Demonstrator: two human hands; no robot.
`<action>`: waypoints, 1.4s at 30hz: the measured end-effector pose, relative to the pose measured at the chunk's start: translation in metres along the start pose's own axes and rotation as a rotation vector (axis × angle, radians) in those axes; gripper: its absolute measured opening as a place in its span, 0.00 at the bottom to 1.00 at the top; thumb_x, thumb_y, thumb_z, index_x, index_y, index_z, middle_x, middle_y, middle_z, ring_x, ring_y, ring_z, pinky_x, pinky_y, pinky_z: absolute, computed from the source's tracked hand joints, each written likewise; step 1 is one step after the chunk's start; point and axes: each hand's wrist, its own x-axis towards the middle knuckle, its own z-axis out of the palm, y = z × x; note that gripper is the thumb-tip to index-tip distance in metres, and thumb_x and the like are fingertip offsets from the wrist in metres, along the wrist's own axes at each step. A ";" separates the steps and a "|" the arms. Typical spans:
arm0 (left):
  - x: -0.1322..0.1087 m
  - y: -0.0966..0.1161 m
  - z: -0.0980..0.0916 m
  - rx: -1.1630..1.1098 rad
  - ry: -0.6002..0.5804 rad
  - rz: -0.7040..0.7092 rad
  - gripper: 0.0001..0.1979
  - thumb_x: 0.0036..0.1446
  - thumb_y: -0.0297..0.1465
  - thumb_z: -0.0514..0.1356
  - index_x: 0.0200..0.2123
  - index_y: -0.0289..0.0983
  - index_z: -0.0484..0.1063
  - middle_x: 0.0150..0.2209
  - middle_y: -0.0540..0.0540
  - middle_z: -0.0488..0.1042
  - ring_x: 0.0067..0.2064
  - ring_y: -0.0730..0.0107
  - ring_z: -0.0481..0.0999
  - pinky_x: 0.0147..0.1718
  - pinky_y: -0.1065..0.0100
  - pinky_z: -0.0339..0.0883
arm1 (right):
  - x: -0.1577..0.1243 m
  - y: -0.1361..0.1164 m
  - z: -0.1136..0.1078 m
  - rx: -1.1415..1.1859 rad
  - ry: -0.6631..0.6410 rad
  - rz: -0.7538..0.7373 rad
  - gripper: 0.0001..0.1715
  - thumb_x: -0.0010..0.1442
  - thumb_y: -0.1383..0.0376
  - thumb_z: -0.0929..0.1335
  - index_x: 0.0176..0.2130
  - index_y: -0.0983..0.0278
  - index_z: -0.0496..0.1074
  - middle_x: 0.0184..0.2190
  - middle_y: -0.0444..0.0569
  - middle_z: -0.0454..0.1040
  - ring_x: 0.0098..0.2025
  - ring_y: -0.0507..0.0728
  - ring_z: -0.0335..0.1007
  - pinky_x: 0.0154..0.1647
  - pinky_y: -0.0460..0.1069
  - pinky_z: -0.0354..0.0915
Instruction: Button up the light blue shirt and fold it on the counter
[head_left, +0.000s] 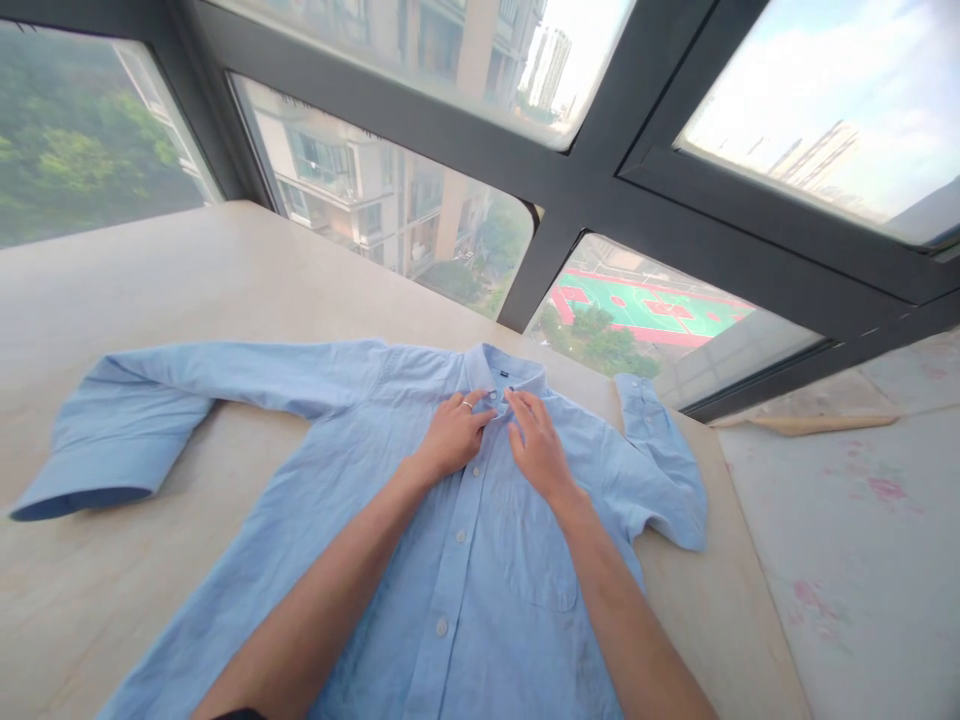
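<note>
A light blue button-up shirt [390, 500] lies front side up, its collar [517, 372] pointing away from me. At the top of the button placket my left hand [456, 432], with a ring on one finger, has its fingers closed on the cloth just under the collar. Opposite it, my right hand [538, 442] pinches the shirt's other edge beside the collar, fingertips close to those of the left. A small white button [493, 396] shows between the hands. Lower down the placket run further buttons, such as a white button [441, 627].
The shirt lies on a pale stone-like ledge [247, 270]. Its left sleeve [247, 375] stretches out and bends; the right sleeve [664, 450] is folded back. Dark window frames [585, 170] rise behind. A floral-papered wall [862, 520] bounds the right side.
</note>
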 end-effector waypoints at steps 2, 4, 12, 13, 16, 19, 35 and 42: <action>0.000 0.000 -0.001 0.019 -0.021 0.018 0.21 0.61 0.24 0.53 0.54 0.45 0.75 0.63 0.42 0.66 0.49 0.57 0.71 0.50 0.53 0.66 | 0.012 0.002 -0.006 -0.090 -0.031 -0.047 0.30 0.61 0.78 0.60 0.58 0.59 0.70 0.56 0.57 0.66 0.53 0.61 0.67 0.56 0.60 0.67; 0.001 -0.001 -0.002 0.017 -0.034 0.035 0.21 0.61 0.24 0.53 0.53 0.45 0.76 0.62 0.42 0.67 0.47 0.58 0.71 0.50 0.53 0.67 | 0.020 0.004 -0.008 -0.149 -0.080 -0.078 0.26 0.61 0.77 0.62 0.51 0.57 0.76 0.54 0.55 0.67 0.48 0.61 0.69 0.51 0.59 0.70; 0.003 -0.016 -0.001 -0.225 0.034 0.000 0.13 0.61 0.26 0.56 0.44 0.40 0.80 0.58 0.41 0.70 0.54 0.59 0.72 0.55 0.58 0.66 | 0.017 0.010 0.003 -0.182 -0.142 -0.092 0.13 0.61 0.72 0.67 0.42 0.58 0.79 0.54 0.54 0.66 0.44 0.59 0.72 0.41 0.54 0.73; 0.003 -0.017 -0.001 -0.249 0.045 -0.015 0.12 0.61 0.27 0.57 0.43 0.40 0.80 0.57 0.41 0.70 0.54 0.60 0.72 0.55 0.59 0.66 | 0.016 0.011 0.004 -0.174 -0.139 -0.110 0.13 0.61 0.72 0.67 0.40 0.59 0.79 0.54 0.54 0.66 0.45 0.59 0.72 0.41 0.53 0.73; 0.002 -0.016 -0.005 -0.261 0.041 -0.033 0.12 0.61 0.27 0.56 0.41 0.39 0.81 0.50 0.41 0.71 0.45 0.64 0.75 0.48 0.63 0.70 | 0.013 0.014 0.008 -0.127 -0.148 -0.192 0.17 0.61 0.75 0.65 0.43 0.58 0.77 0.56 0.53 0.67 0.47 0.58 0.72 0.43 0.52 0.72; 0.002 -0.012 -0.009 -0.221 0.004 -0.012 0.14 0.62 0.25 0.54 0.39 0.39 0.81 0.38 0.43 0.72 0.39 0.66 0.74 0.41 0.66 0.69 | 0.010 0.017 0.010 -0.055 -0.160 -0.238 0.20 0.61 0.77 0.63 0.45 0.59 0.76 0.53 0.51 0.70 0.47 0.56 0.72 0.45 0.51 0.71; 0.008 0.015 -0.018 -0.152 -0.094 -0.247 0.09 0.59 0.25 0.55 0.34 0.36 0.77 0.35 0.42 0.78 0.41 0.58 0.77 0.42 0.63 0.67 | 0.008 0.020 0.012 0.090 -0.074 -0.208 0.16 0.67 0.68 0.60 0.37 0.60 0.76 0.35 0.51 0.75 0.39 0.56 0.72 0.41 0.50 0.69; 0.010 0.015 -0.026 -0.274 -0.130 -0.301 0.09 0.58 0.25 0.56 0.34 0.38 0.76 0.36 0.45 0.80 0.40 0.62 0.77 0.39 0.66 0.66 | 0.009 0.021 0.013 0.096 -0.054 -0.255 0.16 0.69 0.67 0.61 0.37 0.60 0.76 0.37 0.50 0.79 0.40 0.56 0.75 0.43 0.51 0.70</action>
